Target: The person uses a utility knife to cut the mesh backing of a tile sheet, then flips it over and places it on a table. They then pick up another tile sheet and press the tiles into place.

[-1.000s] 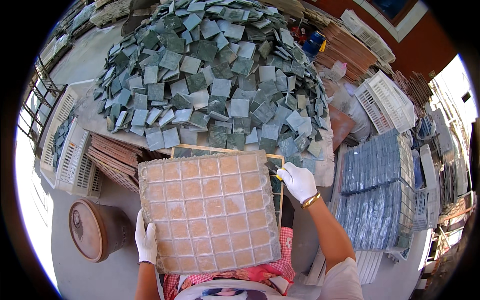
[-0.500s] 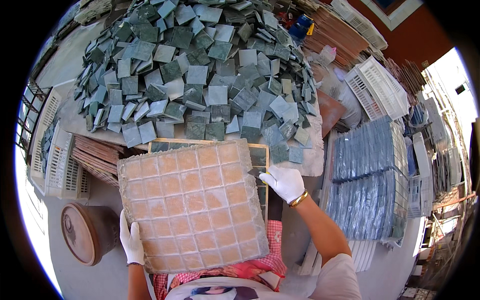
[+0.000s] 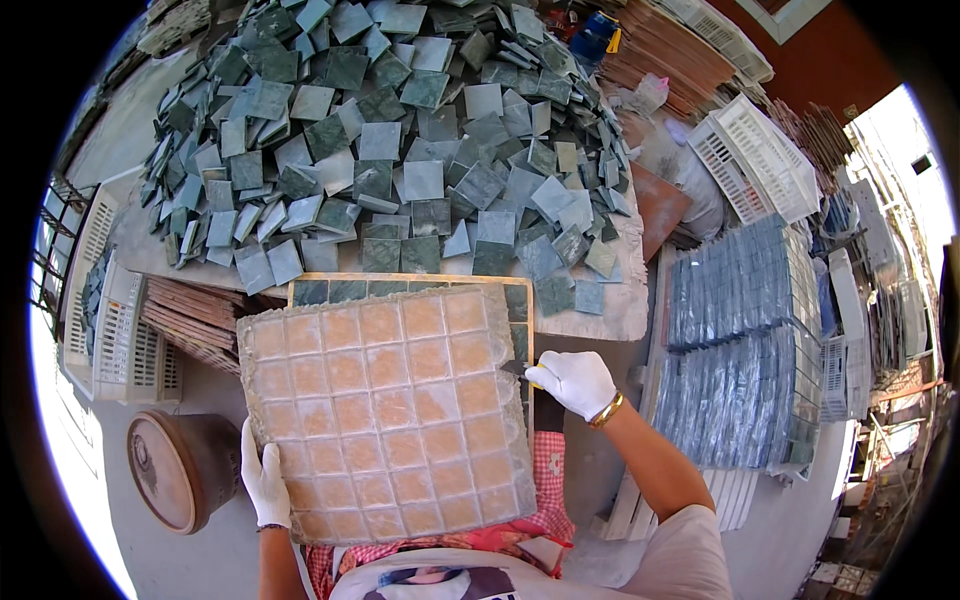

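Observation:
A square panel with a grid of tan squares, pale lines between them and a ragged grey rim lies tilted in front of me. My left hand, white-gloved, grips its lower left edge; the thumb shows and some fingers are hidden. My right hand, also gloved, is closed around the yellow handle of a small scraper. The dark blade meets the panel's right rim, its exact outline too small to tell. Partly under the panel is a wood-edged tray with dark green tiles.
A large heap of loose green stone tiles covers the table ahead. Plastic-wrapped tile stacks stand on the right, below a white crate. On the left are a lidded brown bucket, another white crate and reddish sheets.
My right hand and the scraper have shifted a little down along the panel's right rim. My left hand keeps its grip on the panel. The view has shifted slightly.

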A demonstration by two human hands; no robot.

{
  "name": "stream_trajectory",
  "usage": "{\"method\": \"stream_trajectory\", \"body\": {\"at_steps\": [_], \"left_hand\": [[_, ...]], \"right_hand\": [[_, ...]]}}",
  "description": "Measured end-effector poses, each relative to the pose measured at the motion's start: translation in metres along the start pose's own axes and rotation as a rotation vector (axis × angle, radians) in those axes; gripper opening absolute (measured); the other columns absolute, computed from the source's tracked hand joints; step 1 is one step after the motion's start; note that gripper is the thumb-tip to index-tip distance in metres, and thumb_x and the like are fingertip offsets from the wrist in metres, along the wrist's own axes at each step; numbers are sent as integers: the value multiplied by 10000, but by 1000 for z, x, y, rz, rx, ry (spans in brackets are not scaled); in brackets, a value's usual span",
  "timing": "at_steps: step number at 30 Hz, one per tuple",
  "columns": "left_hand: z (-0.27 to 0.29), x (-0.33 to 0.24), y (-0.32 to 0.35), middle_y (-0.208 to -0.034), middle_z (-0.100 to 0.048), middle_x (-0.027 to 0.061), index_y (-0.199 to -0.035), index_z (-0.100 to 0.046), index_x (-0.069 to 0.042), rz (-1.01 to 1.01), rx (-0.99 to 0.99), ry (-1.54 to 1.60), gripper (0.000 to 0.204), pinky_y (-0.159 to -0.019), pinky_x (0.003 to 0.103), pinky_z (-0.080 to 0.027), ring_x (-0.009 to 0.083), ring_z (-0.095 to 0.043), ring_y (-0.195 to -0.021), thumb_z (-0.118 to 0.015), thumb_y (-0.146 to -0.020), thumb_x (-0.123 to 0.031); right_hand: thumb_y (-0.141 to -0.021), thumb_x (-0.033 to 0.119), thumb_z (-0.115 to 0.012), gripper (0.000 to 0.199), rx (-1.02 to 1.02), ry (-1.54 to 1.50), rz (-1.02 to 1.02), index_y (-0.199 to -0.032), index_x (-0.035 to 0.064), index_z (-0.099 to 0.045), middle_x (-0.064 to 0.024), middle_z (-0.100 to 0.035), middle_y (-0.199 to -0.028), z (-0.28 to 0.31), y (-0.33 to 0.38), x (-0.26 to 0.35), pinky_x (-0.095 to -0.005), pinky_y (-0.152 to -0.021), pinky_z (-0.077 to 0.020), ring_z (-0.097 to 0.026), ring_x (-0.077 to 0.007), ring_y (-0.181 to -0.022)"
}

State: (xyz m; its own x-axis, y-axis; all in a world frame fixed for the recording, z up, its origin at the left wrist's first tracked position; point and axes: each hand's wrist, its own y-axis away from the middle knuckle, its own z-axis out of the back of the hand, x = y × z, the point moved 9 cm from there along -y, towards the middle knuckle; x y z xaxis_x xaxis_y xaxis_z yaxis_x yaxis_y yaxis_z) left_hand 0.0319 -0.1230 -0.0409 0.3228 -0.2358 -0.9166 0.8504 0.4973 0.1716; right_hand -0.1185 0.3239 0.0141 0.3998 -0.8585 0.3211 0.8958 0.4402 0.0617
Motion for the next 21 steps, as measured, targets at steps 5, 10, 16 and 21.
{"method": "stream_trajectory", "body": {"at_steps": [5, 10, 16, 21], "left_hand": [[-2, -11, 0, -1416, -449, 151, -1421, -352, 55, -24, 5, -33, 552, -1092, 324, -298, 225, -425, -1296, -429, -877, 2], [-2, -13, -3, -1416, -449, 148, -1420, -354, 53, -29, 12, -46, 547, -1091, 320, -297, 220, -427, -1293, -428, -880, 5], [-2, -9, -1, -1416, -450, 145, -1418, -360, 50, -25, -13, -27, 541, -1090, 318, -297, 217, -429, -1290, -428, -882, 7], [-1, -3, -1, -1420, -446, 143, -1415, -367, 48, -7, -25, 12, 545, -1091, 324, -298, 219, -427, -1292, -430, -875, 16]], "right_hand": [[-894, 415, -589, 375, -70, 77, -67, -690, 100, -581, -114, -578, -599, 10, -5, 1, -411, -511, -440, -591, -311, -562], [-883, 402, -617, 369, -199, 48, -89, -692, 88, -585, -127, -585, -601, 18, -18, -6, -426, -512, -441, -592, -320, -565], [-893, 411, -598, 387, -145, 60, -43, -681, 90, -564, -128, -570, -580, 13, -15, 0, -433, -495, -432, -581, -329, -547], [-909, 444, -566, 422, -187, -44, -92, -679, 92, -530, -121, -548, -538, 2, -3, -5, -434, -457, -420, -563, -334, -503]]}}
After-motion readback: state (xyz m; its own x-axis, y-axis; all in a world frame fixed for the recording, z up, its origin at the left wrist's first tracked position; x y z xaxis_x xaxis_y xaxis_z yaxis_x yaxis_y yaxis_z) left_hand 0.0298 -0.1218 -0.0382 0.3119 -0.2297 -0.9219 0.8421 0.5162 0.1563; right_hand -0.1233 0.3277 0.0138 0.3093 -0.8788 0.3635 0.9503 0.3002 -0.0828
